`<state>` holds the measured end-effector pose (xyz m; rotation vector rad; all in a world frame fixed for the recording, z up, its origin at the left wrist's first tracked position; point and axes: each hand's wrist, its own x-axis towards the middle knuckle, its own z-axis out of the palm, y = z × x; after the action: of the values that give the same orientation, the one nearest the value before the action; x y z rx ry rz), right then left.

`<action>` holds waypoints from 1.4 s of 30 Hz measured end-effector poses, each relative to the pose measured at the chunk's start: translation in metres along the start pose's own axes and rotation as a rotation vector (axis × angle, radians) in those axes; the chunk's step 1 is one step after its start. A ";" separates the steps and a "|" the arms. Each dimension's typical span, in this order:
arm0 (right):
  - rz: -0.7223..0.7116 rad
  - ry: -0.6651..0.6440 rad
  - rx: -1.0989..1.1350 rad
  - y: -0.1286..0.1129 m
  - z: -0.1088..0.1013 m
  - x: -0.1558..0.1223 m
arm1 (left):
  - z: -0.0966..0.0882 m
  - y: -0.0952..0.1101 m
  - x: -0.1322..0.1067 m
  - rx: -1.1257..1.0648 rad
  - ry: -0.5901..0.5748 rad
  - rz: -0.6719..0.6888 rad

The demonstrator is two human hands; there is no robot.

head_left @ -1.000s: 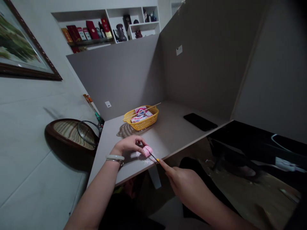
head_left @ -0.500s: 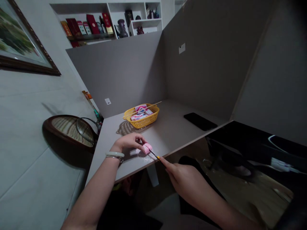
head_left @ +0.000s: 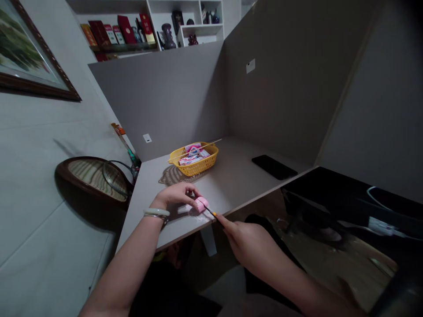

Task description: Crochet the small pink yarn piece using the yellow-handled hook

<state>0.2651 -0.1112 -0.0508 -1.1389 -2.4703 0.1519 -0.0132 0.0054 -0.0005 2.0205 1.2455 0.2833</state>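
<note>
My left hand, with a pale bangle and a thin metal one at its wrist, is closed on a small pink block near the table's front edge. Thumb and fingers grip the block from its left side. From the right, my right hand holds a slim dark tool with a yellow band. Its far end meets the block; the exact shape of the tip is too small to make out. Clear, shiny wrapping or pale scraps lie under and around the block on the grey table.
Behind my left hand stands a yellow basket with pink and white packets in it and a thin stick across its rim. A black phone-like slab lies to the right. Grey panels close off the back and right. A wooden chair back is at left.
The whole view has shifted slightly. My left hand keeps its grip on the pink block, whose top looks slightly turned. The tool still touches the block.
</note>
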 end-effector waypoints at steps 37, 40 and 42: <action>-0.024 0.071 0.073 0.005 0.016 0.017 | 0.003 0.005 0.000 -0.118 -0.061 -0.010; -0.022 0.069 0.057 0.004 0.013 0.018 | 0.004 0.006 0.001 -0.058 -0.050 0.034; -0.019 0.058 0.039 0.003 0.012 0.018 | 0.004 0.006 0.002 -0.028 -0.042 0.046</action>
<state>0.2522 -0.0952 -0.0564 -1.0881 -2.4158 0.1588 -0.0059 0.0035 0.0001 2.0234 1.1643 0.2770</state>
